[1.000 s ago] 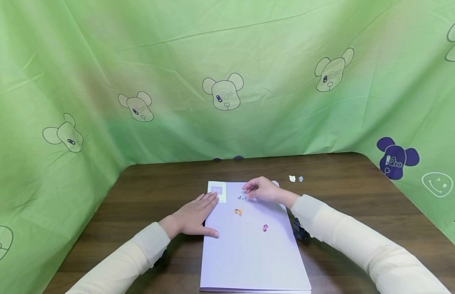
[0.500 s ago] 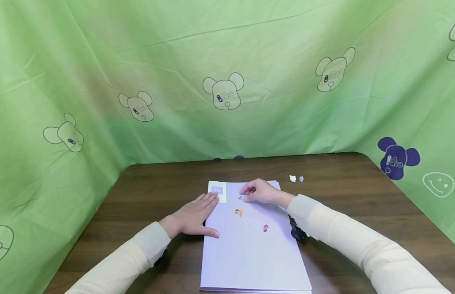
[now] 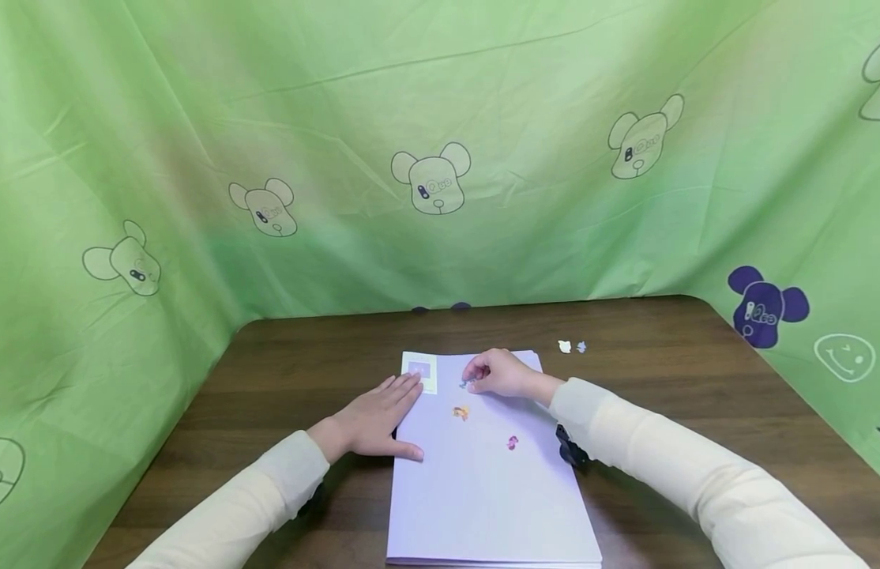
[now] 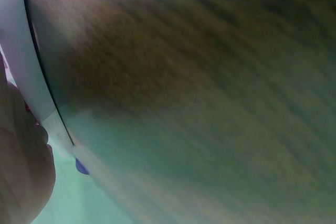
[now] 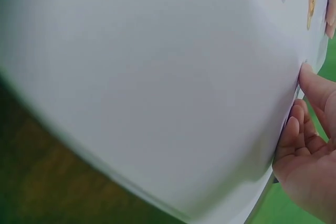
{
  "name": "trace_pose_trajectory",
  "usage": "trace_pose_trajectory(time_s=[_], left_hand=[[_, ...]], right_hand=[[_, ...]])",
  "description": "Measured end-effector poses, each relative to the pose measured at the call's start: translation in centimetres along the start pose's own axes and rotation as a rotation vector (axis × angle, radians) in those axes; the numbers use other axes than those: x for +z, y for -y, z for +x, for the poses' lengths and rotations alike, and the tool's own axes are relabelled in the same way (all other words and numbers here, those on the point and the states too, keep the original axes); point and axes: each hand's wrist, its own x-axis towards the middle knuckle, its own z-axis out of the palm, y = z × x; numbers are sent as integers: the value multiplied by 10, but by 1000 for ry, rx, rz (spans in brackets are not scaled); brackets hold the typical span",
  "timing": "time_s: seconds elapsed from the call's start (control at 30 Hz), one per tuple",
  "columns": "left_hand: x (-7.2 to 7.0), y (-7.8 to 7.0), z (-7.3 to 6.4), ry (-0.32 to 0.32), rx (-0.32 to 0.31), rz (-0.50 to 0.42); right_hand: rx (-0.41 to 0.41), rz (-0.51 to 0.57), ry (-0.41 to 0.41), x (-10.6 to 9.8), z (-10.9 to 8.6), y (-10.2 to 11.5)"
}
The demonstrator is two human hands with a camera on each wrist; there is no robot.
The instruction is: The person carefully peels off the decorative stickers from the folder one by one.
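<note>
A pale white folder (image 3: 483, 490) lies on the table, with a printed label (image 3: 422, 368) at its top left corner. My left hand (image 3: 376, 415) rests flat on its left edge, fingers straight and thumb spread. Near the top of the folder, my right hand (image 3: 502, 373) pinches at a small blue sticker (image 3: 464, 385), thumb and fingertips right at it and partly hiding it. Below lie an orange sticker (image 3: 460, 412) and a pink sticker (image 3: 513, 442). In the right wrist view the right thumb (image 5: 315, 85) touches the folder's surface, with the other fingers curled beside it.
Beyond the folder's top right corner, a small white cutout (image 3: 565, 346) and a small blue one (image 3: 581, 347) lie on the brown wooden table (image 3: 305, 348). A green cloth (image 3: 340, 261) with bear-head prints hangs around the back and sides.
My right hand has shifted slightly left, and its thumb and fingertips have come together at the blue sticker, covering more of it. The left hand stays put.
</note>
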Motion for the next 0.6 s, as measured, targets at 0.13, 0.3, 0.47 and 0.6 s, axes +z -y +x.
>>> trace_pose_trajectory(time_s=[0.13,0.3,0.47,0.6], left_hand=[[-1,-1,-1,2,-1,-7],[0,-1,-1,3,-1,-3],[-1,-1,-1,1,-2,-8],[-2,-1,-1,1,-3,-16]], right_hand=[[1,-19,-4,1,0,0],[1,-23,-16,1,0,-1],[8,-18,-24,1,-1,1],[15,-19,-29,0,-2,1]])
